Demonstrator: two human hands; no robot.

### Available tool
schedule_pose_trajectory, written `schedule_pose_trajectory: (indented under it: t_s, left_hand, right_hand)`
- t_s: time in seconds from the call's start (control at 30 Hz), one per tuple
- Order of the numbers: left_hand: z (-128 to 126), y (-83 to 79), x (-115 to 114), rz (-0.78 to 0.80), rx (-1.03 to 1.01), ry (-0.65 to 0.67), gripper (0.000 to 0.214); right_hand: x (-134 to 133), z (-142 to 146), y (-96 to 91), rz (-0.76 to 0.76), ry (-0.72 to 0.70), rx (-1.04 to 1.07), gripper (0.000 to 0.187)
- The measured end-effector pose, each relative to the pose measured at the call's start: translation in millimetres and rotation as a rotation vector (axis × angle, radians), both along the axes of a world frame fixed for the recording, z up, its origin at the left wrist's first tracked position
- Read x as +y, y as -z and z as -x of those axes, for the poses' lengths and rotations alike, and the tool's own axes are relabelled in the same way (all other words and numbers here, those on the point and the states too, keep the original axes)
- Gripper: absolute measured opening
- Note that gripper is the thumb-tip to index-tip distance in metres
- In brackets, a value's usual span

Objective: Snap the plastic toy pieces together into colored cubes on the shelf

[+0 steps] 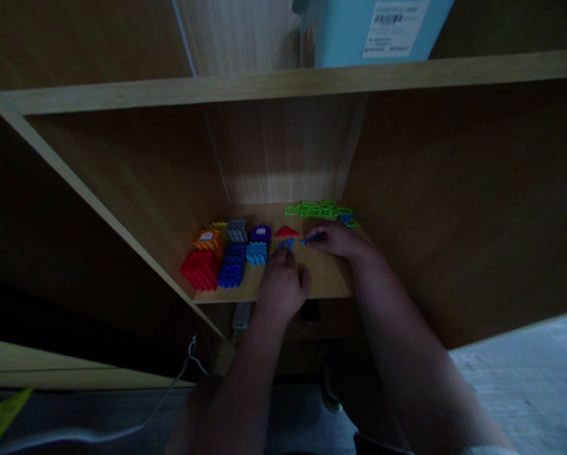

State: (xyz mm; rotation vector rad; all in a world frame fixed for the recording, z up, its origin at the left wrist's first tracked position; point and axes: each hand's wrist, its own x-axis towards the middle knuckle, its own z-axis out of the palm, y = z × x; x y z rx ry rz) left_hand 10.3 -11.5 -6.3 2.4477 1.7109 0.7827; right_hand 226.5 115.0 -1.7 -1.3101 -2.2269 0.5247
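Observation:
My left hand (282, 284) rests on the wooden desk (324, 281), its fingers curled and pinching a small blue piece (286, 243). My right hand (336, 240) lies just to the right, its fingers closed on another blue piece (310, 239). A red triangular piece (286, 232) lies just beyond both hands. A heap of green pieces (317, 209) sits behind the right hand. Left of my hands stand stacks of toothed blocks: red (201, 270), orange (208, 240), dark blue (231, 264), light blue (257, 253), grey (237, 230) and purple (261, 233).
The desk is a narrow nook between wooden side panels. A shelf (283, 82) runs above it and carries a light blue box (340, 31) with a label. A cable (189, 357) hangs below the desk's front edge. The scene is dim.

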Motion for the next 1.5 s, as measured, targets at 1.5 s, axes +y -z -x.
schedule_pose_trajectory:
  t_s: [1.5]
  left_hand:
    - [7,-3.2,-4,-0.11,0.039,0.14,0.02]
  right_hand:
    - [-10,20,-7.5,0.212,-0.158,0.348,0.037]
